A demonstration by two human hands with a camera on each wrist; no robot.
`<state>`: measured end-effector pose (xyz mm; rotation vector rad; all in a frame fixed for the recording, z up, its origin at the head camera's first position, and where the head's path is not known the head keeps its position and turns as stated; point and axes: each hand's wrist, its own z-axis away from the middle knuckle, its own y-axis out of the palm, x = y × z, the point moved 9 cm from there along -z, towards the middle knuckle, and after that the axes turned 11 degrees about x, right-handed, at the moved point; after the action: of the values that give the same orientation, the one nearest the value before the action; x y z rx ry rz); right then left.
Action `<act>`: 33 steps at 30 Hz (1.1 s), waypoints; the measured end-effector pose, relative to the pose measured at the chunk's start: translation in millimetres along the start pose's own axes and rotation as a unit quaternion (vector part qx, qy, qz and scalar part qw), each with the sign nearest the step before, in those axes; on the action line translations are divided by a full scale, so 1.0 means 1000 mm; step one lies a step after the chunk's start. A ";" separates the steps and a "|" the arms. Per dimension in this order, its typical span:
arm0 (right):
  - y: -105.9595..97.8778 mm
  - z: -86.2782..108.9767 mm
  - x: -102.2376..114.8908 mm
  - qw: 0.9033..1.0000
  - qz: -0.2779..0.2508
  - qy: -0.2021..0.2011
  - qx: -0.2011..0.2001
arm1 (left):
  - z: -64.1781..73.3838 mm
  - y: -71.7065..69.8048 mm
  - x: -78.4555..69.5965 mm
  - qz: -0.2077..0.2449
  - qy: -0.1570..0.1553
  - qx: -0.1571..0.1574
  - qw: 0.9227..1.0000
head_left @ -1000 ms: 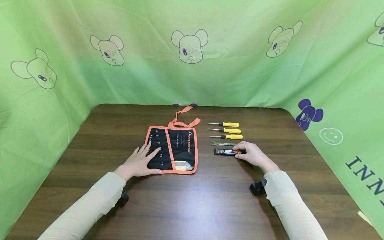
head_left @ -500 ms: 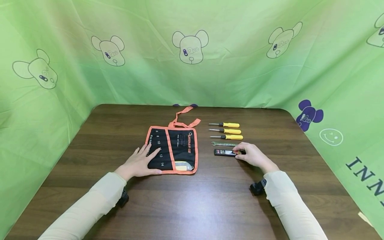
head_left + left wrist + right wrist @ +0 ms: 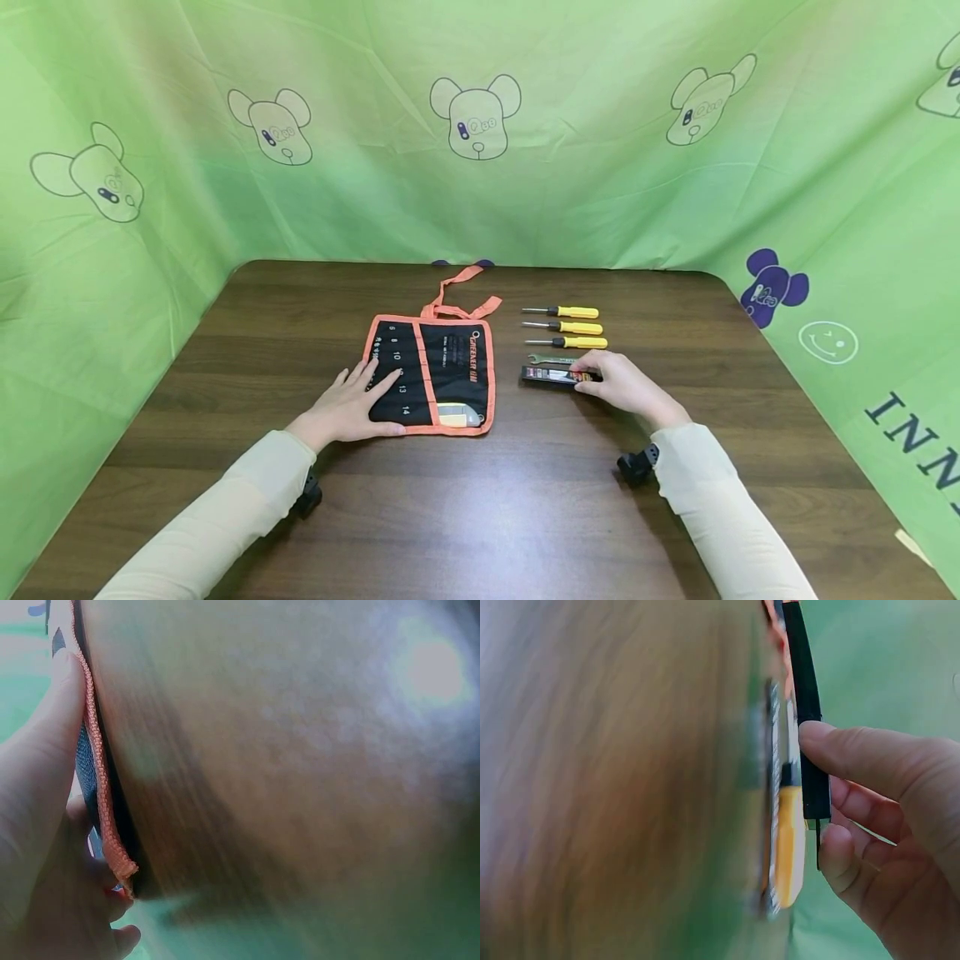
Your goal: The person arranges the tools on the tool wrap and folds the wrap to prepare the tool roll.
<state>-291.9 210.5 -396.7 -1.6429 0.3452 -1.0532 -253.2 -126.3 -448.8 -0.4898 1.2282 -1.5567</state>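
Observation:
My left hand (image 3: 348, 408) lies with spread fingers on the left edge of a black tool pouch (image 3: 459, 383) with orange trim, numbered pockets and orange ties. A yellow and grey utility knife (image 3: 456, 415) shows in the pouch's lower right pocket. My right hand (image 3: 626, 387) pinches a flat black case (image 3: 547, 376) with a printed label, near its right end. In the right wrist view the case (image 3: 815, 780) stands clear of the table between thumb and fingers. Just behind it lies a small open-end wrench (image 3: 549, 360), its right end hidden by my hand.
Three yellow-handled screwdrivers, the nearest one (image 3: 583, 342) behind the wrench, lie in a row with their tips to the left. All of this is on a brown wooden table (image 3: 480, 517). Behind and beside it hangs a green printed cloth (image 3: 585, 200).
My right hand has lifted the black case off the table and moved it slightly left, toward the pouch. My left hand has kept its place on the pouch.

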 end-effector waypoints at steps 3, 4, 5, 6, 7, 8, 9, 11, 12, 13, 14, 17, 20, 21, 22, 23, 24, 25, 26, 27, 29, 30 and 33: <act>-0.001 -0.007 0.012 1.000 -0.007 -0.016 -0.005 | 0.000 0.000 0.000 0.000 0.001 -0.002 1.000; -0.002 -0.010 0.016 1.000 -0.011 -0.020 -0.007 | 0.000 -0.001 0.000 0.000 0.002 -0.003 1.000; -0.002 -0.012 0.020 1.000 -0.012 -0.025 -0.009 | 0.001 -0.001 0.000 0.001 0.003 -0.004 1.000; -0.002 -0.015 0.024 0.999 -0.014 -0.030 -0.011 | 0.000 -0.001 0.000 0.001 0.003 -0.003 1.000; -0.003 -0.018 0.028 0.999 -0.014 -0.034 -0.012 | 0.001 -0.001 0.000 0.000 0.004 -0.003 1.000; -0.003 -0.020 0.033 0.999 -0.013 -0.038 -0.012 | 0.000 -0.001 0.000 -0.001 0.002 -0.001 1.000; -0.003 -0.023 0.037 0.999 -0.012 -0.041 -0.011 | 0.000 -0.001 0.000 -0.002 0.003 0.000 1.000; -0.004 -0.027 0.045 0.999 -0.006 -0.046 -0.009 | 0.000 -0.001 0.000 -0.003 0.001 0.002 1.000; -0.004 -0.030 0.049 0.999 -0.003 -0.047 -0.009 | 0.000 -0.001 -0.001 -0.002 0.001 0.002 1.000; -0.004 -0.033 0.052 0.999 -0.001 -0.046 -0.007 | 0.000 -0.001 -0.001 -0.002 0.001 0.002 1.000; -0.004 -0.035 0.055 0.999 -0.001 -0.046 -0.004 | 0.001 -0.001 -0.001 -0.001 0.000 0.002 1.000; -0.001 -0.043 0.064 0.999 0.004 -0.045 0.006 | 0.001 -0.002 -0.001 0.003 0.002 0.000 1.000; 0.003 -0.050 0.072 0.999 0.003 -0.046 0.017 | 0.002 -0.002 -0.001 0.004 -0.001 0.003 1.000; 0.005 -0.053 0.075 0.999 0.004 -0.049 0.020 | 0.002 -0.002 -0.001 0.004 0.001 0.002 1.000; 0.007 -0.055 0.078 0.998 0.005 -0.051 0.024 | 0.002 -0.002 -0.001 0.004 0.000 0.002 1.000; 0.009 -0.058 0.080 0.998 0.005 -0.053 0.028 | 0.002 -0.001 -0.001 0.004 -0.001 0.003 1.000; 0.011 -0.060 0.082 0.998 0.005 -0.054 0.032 | 0.002 -0.001 -0.001 0.004 -0.002 0.003 1.000; 0.014 -0.062 0.084 0.998 0.008 -0.055 0.036 | 0.003 -0.002 -0.001 0.003 -0.001 0.002 1.000; 0.017 -0.065 0.086 0.998 0.009 -0.056 0.041 | 0.003 -0.002 -0.002 0.003 0.001 -0.001 1.000; 0.020 -0.067 0.087 0.997 0.012 -0.056 0.046 | 0.003 -0.002 -0.002 0.002 0.002 -0.001 1.000; 0.026 -0.071 0.088 0.997 0.018 -0.052 0.055 | 0.003 -0.003 -0.002 0.000 0.002 -0.001 1.000; 0.029 -0.073 0.089 0.997 0.021 -0.052 0.059 | 0.003 -0.003 -0.002 -0.001 0.003 -0.002 1.000; 0.038 -0.077 0.091 0.996 0.025 -0.052 0.067 | 0.003 -0.003 -0.002 0.000 0.003 -0.002 1.000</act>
<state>-289.9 85.9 -388.7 -1.5547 0.2412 -0.9303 -251.3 -125.7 -444.6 -0.4871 1.2370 -1.5564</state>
